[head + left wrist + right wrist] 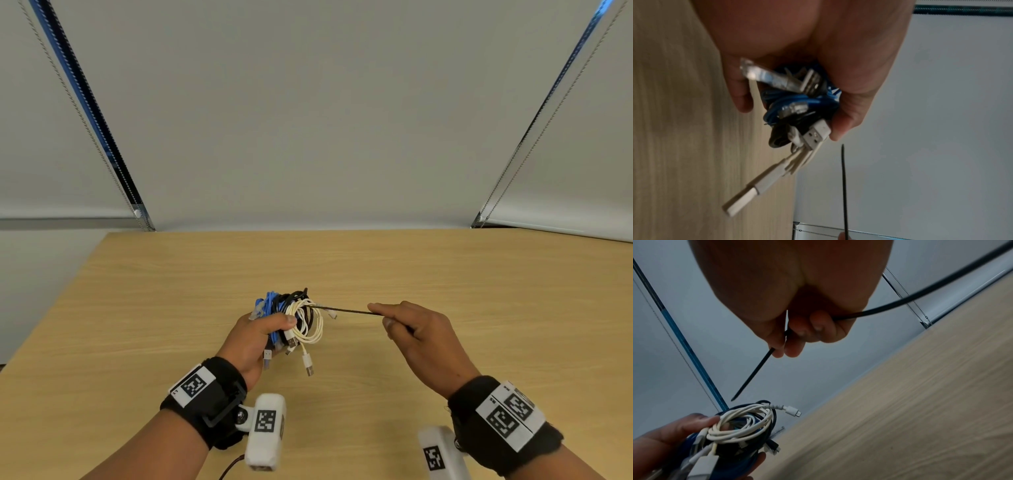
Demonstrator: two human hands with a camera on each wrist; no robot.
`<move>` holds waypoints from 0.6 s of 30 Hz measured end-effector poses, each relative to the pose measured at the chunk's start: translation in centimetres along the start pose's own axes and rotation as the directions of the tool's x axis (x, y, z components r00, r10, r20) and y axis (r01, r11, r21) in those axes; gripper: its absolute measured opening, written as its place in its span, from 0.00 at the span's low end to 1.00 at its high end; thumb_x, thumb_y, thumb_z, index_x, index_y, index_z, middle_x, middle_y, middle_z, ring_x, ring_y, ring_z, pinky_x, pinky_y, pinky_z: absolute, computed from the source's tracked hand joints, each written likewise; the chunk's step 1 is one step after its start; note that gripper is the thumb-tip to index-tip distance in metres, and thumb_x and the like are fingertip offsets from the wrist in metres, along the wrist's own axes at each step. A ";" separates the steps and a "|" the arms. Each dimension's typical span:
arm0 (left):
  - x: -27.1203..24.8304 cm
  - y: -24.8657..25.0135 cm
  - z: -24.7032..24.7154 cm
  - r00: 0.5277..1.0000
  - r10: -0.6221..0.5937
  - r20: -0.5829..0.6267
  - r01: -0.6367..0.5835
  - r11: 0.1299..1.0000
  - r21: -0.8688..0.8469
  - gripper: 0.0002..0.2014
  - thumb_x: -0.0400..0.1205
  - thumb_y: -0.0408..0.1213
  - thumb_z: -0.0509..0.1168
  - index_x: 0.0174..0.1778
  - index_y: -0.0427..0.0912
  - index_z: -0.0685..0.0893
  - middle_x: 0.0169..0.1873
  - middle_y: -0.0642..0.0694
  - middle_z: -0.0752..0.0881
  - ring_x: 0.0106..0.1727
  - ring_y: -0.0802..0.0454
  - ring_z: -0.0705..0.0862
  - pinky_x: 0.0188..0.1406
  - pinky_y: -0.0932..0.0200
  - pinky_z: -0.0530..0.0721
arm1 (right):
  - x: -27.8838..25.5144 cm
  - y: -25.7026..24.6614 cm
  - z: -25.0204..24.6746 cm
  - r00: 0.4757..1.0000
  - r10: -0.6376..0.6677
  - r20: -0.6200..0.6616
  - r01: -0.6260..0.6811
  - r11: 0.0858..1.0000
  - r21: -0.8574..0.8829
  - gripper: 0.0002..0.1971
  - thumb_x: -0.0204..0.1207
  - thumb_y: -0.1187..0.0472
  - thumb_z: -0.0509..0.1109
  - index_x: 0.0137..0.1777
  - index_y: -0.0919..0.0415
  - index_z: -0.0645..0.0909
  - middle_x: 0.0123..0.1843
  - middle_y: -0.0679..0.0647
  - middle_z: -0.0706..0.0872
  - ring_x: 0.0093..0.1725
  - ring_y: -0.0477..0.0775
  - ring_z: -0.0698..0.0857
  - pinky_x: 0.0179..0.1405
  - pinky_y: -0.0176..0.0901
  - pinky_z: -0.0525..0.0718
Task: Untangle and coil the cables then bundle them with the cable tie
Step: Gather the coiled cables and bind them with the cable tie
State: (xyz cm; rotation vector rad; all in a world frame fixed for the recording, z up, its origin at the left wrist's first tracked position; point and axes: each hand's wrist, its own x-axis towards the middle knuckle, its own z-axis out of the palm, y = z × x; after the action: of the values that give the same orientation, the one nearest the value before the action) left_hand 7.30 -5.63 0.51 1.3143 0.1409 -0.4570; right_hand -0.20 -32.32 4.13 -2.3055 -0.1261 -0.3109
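Three coiled cables, one blue, one black and one white, sit gathered as a single bundle of coiled cables [291, 317] in the left hand [255, 337], whose thumb and fingers curl round it and hold it above the light wooden table [445, 274]. The coils stand roughly on edge, their open centre facing toward the right hand [416, 337]. Several plug ends hang out below the bundle: a white USB plug [308, 366] dangles downward toward the table, and in the right wrist view a small white connector [792, 411] juts out from the top of the bundle, away from the left hand.

The right hand pinches a thin black cable tie [349, 310] between thumb and forefinger, the other fingers curled in. The tie's long axis runs nearly level, from the right hand straight toward the bundle, with its narrow tip pointing at the coils. In the right wrist view the tip [733, 399] stands just beside the top of the bundle, apart from it; whether it touches in the head view is not clear. The tie's other end curves out behind the right hand's fingers.

Behind the table hang pale roller blinds [308, 120].
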 end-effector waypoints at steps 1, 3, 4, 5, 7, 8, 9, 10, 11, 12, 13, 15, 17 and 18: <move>0.0 0.0 -0.1 1.000 -0.003 0.004 0.003 1.000 -0.016 0.07 0.76 0.29 0.74 0.37 0.44 0.95 0.39 0.39 0.93 0.37 0.45 0.89 0.50 0.47 0.84 | 0.0 0.0 0.1 1.000 -0.005 0.013 0.005 1.000 -0.002 0.18 0.84 0.66 0.67 0.66 0.46 0.88 0.36 0.42 0.83 0.39 0.47 0.83 0.44 0.35 0.80; -0.1 0.0 0.0 1.000 -0.007 0.009 0.008 0.999 -0.050 0.07 0.75 0.28 0.74 0.38 0.43 0.95 0.42 0.36 0.93 0.38 0.44 0.89 0.51 0.46 0.84 | 0.0 -0.1 0.5 0.999 -0.009 0.040 0.010 1.000 -0.015 0.18 0.85 0.66 0.67 0.66 0.46 0.88 0.36 0.41 0.83 0.40 0.45 0.83 0.45 0.35 0.80; -0.1 0.0 0.1 1.000 -0.008 0.012 0.009 0.998 -0.067 0.06 0.75 0.28 0.74 0.39 0.43 0.95 0.43 0.35 0.93 0.39 0.44 0.89 0.51 0.46 0.84 | 0.0 -0.1 0.7 0.999 -0.010 0.042 0.011 1.000 -0.024 0.18 0.85 0.66 0.67 0.66 0.47 0.88 0.36 0.40 0.83 0.40 0.44 0.83 0.44 0.33 0.78; -0.2 0.0 0.2 1.000 -0.008 0.016 0.009 0.997 -0.080 0.06 0.74 0.28 0.74 0.41 0.42 0.95 0.44 0.34 0.92 0.40 0.43 0.89 0.50 0.46 0.84 | 0.0 -0.1 0.9 0.999 -0.011 0.036 0.012 0.999 -0.032 0.17 0.85 0.66 0.67 0.66 0.47 0.89 0.36 0.39 0.82 0.41 0.42 0.82 0.44 0.30 0.76; -0.2 0.0 0.4 1.000 -0.004 0.021 0.006 0.996 -0.091 0.07 0.72 0.28 0.75 0.44 0.40 0.94 0.46 0.34 0.92 0.41 0.42 0.89 0.49 0.48 0.85 | 0.0 0.0 1.2 0.999 -0.014 0.029 0.015 0.999 -0.050 0.17 0.85 0.66 0.67 0.66 0.48 0.89 0.36 0.36 0.82 0.41 0.39 0.82 0.43 0.27 0.74; -0.2 0.0 0.5 1.000 -0.002 0.028 0.004 0.996 -0.091 0.07 0.73 0.27 0.74 0.45 0.39 0.93 0.45 0.34 0.92 0.41 0.43 0.89 0.48 0.48 0.85 | 0.1 0.1 1.3 0.999 -0.016 0.034 0.018 0.998 -0.061 0.17 0.85 0.66 0.67 0.66 0.47 0.89 0.37 0.37 0.82 0.40 0.39 0.82 0.43 0.28 0.75; -0.3 0.0 0.5 0.999 0.001 0.035 0.002 0.996 -0.089 0.07 0.74 0.27 0.74 0.45 0.39 0.93 0.45 0.34 0.92 0.40 0.43 0.90 0.48 0.48 0.85 | 0.1 0.0 1.5 0.999 -0.019 0.045 0.022 0.997 -0.073 0.17 0.85 0.65 0.67 0.66 0.47 0.88 0.37 0.38 0.82 0.40 0.39 0.81 0.43 0.31 0.76; -0.3 0.0 0.7 0.999 0.005 0.041 -0.001 0.996 -0.087 0.07 0.74 0.26 0.74 0.44 0.40 0.94 0.44 0.34 0.92 0.40 0.44 0.90 0.48 0.48 0.86 | 0.1 0.0 1.7 0.998 -0.023 0.056 0.028 0.996 -0.082 0.17 0.85 0.65 0.67 0.67 0.46 0.88 0.38 0.39 0.83 0.39 0.40 0.81 0.43 0.33 0.77; -0.3 -0.1 0.7 0.999 0.005 0.046 -0.001 0.996 -0.085 0.07 0.74 0.27 0.74 0.43 0.40 0.94 0.44 0.35 0.92 0.39 0.44 0.90 0.48 0.48 0.86 | 0.1 -0.1 1.9 0.997 -0.028 0.068 0.034 0.996 -0.083 0.17 0.85 0.64 0.67 0.67 0.46 0.88 0.38 0.39 0.83 0.39 0.40 0.81 0.43 0.34 0.77; -0.2 -0.2 0.8 0.999 0.004 0.051 0.000 0.997 -0.077 0.07 0.74 0.27 0.74 0.43 0.41 0.94 0.44 0.35 0.92 0.39 0.44 0.90 0.48 0.48 0.86 | 0.1 -0.3 2.2 0.996 -0.032 0.081 0.039 0.996 -0.078 0.17 0.85 0.63 0.67 0.68 0.46 0.87 0.38 0.38 0.82 0.39 0.39 0.81 0.43 0.32 0.75; -0.2 -0.3 1.0 0.998 0.006 0.059 -0.002 0.998 -0.070 0.07 0.74 0.27 0.74 0.44 0.41 0.94 0.44 0.35 0.92 0.39 0.44 0.90 0.47 0.48 0.86 | 0.1 -0.6 2.5 0.995 -0.031 0.099 0.038 0.997 -0.066 0.16 0.86 0.62 0.66 0.68 0.46 0.87 0.39 0.35 0.82 0.40 0.37 0.81 0.43 0.28 0.73; -0.2 -0.6 1.3 0.997 0.009 0.079 -0.005 0.999 -0.050 0.07 0.75 0.28 0.75 0.47 0.38 0.94 0.43 0.34 0.91 0.39 0.42 0.88 0.43 0.50 0.86 | 0.0 -1.2 3.3 0.989 -0.011 0.150 0.015 1.000 -0.021 0.16 0.87 0.60 0.64 0.69 0.46 0.86 0.39 0.31 0.82 0.43 0.31 0.82 0.43 0.23 0.73; -0.1 -1.0 1.6 0.996 0.019 0.089 -0.019 1.000 -0.002 0.13 0.72 0.33 0.77 0.51 0.34 0.92 0.42 0.33 0.90 0.40 0.39 0.83 0.45 0.47 0.81 | 0.0 -1.6 4.0 0.975 0.037 0.218 -0.045 0.999 0.030 0.17 0.87 0.61 0.63 0.69 0.44 0.86 0.37 0.34 0.85 0.43 0.29 0.83 0.42 0.23 0.74; -0.1 -1.1 1.7 0.995 0.026 0.097 -0.030 0.999 0.038 0.16 0.71 0.36 0.78 0.52 0.34 0.91 0.42 0.34 0.90 0.41 0.39 0.83 0.46 0.47 0.79 | 0.1 -1.7 4.4 0.964 0.072 0.254 -0.088 0.995 0.052 0.18 0.88 0.62 0.62 0.69 0.43 0.86 0.37 0.38 0.87 0.41 0.31 0.83 0.41 0.23 0.74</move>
State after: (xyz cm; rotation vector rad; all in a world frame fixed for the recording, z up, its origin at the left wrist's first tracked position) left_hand 6.49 -7.41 -0.03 1.3287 0.0331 -0.5007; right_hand 0.36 -27.98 2.49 -2.2722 -0.1667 0.0294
